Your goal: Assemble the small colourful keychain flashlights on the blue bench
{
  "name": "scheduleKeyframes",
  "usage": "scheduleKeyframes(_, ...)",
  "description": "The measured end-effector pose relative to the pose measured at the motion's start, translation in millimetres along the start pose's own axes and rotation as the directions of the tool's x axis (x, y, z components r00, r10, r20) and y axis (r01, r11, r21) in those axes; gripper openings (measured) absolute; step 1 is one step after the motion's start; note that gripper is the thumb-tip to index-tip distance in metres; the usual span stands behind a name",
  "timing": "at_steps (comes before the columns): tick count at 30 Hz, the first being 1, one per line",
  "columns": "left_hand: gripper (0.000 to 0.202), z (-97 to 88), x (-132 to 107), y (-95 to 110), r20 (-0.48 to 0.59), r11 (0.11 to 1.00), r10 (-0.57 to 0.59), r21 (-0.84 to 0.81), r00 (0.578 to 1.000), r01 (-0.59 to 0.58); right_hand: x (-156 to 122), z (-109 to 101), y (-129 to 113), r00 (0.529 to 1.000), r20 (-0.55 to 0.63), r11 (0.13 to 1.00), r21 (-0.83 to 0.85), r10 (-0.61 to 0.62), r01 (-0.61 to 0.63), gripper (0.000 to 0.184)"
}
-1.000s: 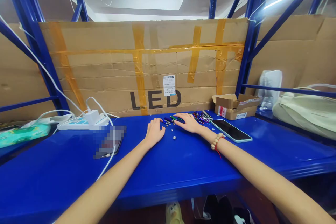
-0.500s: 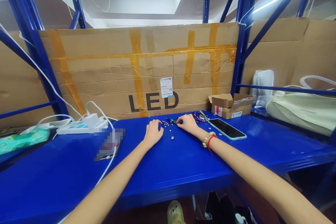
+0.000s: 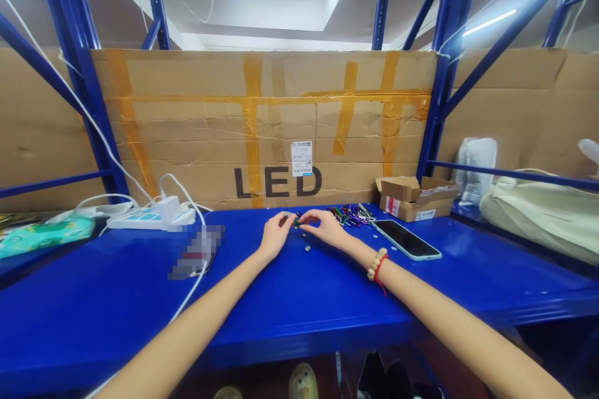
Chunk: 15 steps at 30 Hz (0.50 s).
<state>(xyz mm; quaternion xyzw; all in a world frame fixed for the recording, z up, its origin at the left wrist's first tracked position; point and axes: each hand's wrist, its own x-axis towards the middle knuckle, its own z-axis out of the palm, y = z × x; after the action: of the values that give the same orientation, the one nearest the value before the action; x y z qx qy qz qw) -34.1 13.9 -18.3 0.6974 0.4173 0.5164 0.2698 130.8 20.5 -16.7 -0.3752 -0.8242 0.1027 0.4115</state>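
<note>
Right grip [image 3: 327,229] now closer to left grip [image 3: 276,235], pinching green piece [image 3: 296,223]; can't tell left's hold; silver bit [image 3: 307,248] nearside of both.

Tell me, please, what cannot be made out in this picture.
Head view:
Green piece in right hand: too small, partly covered by the grip.
Left hand: palm hidden by its own back.
Small carton: inside hidden by walls and flaps.
Pale bag: cut off by right edge.
Label: print too small.

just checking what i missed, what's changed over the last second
The right hand moved left, close to the left hand, and now holds a small green piece. The left hand's grip is unclear. The phone on the right and open cardboard box stayed put.
</note>
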Motion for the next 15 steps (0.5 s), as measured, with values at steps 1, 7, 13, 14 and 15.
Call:
scheduleKeyframes(1, 0.029, -1.3, 0.2, 0.4, -0.049, 0.999, -0.012, 0.043, 0.999, 0.014, -1.1, -2.2, 1.9, 1.000, 0.031, 0.998, -0.066, 0.001, 0.001, 0.018)
scheduleKeyframes(7, 0.031, -4.1, 5.8, -8.5, -0.153, 0.971, 0.004, 0.238, 0.988, 0.033, -7.5, -14.2, 11.2, 0.973, 0.232, 0.938, -0.334, -0.010, 0.089, 0.023)
scheduleKeyframes(13, 0.010, 2.5, 7.2, -16.3, 0.075, 0.979, 0.092, 0.178, 0.993, -0.104, -2.9, -6.9, 12.5, 0.971, 0.238, 0.948, -0.311, 0.004, 0.072, 0.014)
scheduleKeyframes(14, 0.010, 2.9, 7.2, -16.6, 0.086, 0.977, 0.102, 0.178, 0.991, -0.116, -2.6, -6.3, 12.7, 0.975, 0.222, 0.951, -0.306, 0.032, 0.038, 0.014)
scheduleKeyframes(15, 0.009, 3.0, 7.2, -16.9, 0.090, 0.975, 0.108, 0.184, 0.990, -0.123, -2.5, -5.9, 12.9, 0.977, 0.203, 0.954, -0.300, 0.065, -0.001, 0.015)
